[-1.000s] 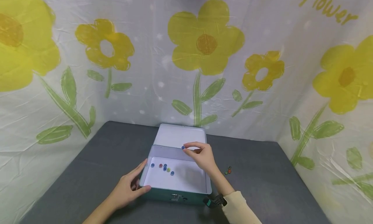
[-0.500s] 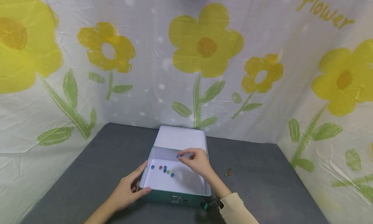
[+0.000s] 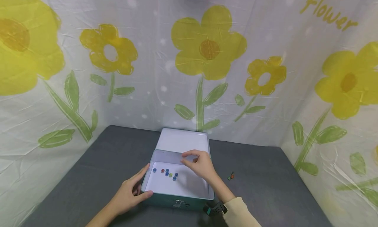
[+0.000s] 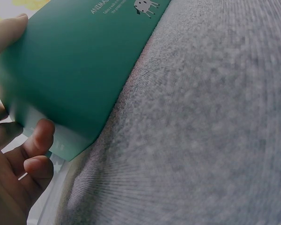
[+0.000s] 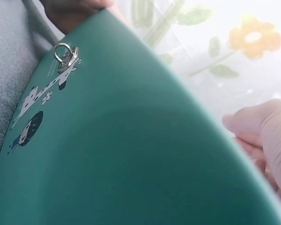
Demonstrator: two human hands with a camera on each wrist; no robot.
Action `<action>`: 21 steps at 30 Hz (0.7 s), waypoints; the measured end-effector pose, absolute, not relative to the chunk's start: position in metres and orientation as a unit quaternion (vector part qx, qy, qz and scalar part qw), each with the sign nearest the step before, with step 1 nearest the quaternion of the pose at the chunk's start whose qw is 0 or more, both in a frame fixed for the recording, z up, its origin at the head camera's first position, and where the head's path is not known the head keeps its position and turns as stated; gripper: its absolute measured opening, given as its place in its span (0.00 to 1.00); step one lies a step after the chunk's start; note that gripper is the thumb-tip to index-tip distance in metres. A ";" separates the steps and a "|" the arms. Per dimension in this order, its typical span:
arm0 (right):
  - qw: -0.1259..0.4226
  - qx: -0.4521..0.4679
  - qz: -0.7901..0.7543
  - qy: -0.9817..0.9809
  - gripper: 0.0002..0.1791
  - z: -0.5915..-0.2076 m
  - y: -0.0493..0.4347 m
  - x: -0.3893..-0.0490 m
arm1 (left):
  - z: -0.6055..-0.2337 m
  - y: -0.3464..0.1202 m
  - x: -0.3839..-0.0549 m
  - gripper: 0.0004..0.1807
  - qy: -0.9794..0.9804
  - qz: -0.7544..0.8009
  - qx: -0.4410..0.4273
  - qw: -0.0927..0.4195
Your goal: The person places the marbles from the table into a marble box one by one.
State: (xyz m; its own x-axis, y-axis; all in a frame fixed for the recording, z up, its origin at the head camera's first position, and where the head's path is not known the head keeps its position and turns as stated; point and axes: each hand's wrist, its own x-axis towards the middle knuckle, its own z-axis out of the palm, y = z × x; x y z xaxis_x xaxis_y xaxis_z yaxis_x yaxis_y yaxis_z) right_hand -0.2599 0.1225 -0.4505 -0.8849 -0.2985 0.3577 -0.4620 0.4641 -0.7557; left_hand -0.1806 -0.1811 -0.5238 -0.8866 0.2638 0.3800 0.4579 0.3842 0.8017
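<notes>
In the head view the right hand (image 3: 199, 164) hides part of the back wall of the box (image 3: 159, 197); the small pieces (image 3: 167, 173) inside and the scattered bits (image 3: 231, 176) on the worktop (image 3: 260, 187) are too small to make out in detail. The sleeve (image 3: 240, 214) runs off the bottom edge. In the left wrist view the top edge cuts the lettering (image 4: 101, 6) and the left edge cuts the left hand (image 4: 18, 168). In the right wrist view the box conceals its own contents.

One box (image 3: 195, 187) holds five blue pieces (image 3: 155, 170), one red piece (image 3: 162, 170), one yellow piece (image 3: 170, 175)
</notes>
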 end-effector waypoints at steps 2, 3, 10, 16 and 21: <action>0.083 0.221 0.478 -0.846 0.09 -0.449 0.124 -0.258 | -0.523 -0.181 -0.180 0.47 -0.827 -0.509 -0.217 0.095; 0.080 0.221 0.484 -0.843 0.10 -0.448 0.125 -0.258 | -0.524 -0.181 -0.180 0.47 -0.828 -0.509 -0.215 0.093; 0.086 0.216 0.508 -0.829 0.09 -0.446 0.138 -0.254 | -0.522 -0.181 -0.180 0.47 -0.833 -0.506 -0.206 0.086; 0.098 0.189 0.515 -0.831 0.09 -0.449 0.156 -0.253 | -0.522 -0.180 -0.178 0.47 -0.835 -0.506 -0.202 0.083; 0.122 0.174 0.517 -0.829 0.09 -0.450 0.171 -0.252 | -0.522 -0.181 -0.179 0.48 -0.836 -0.500 -0.205 0.089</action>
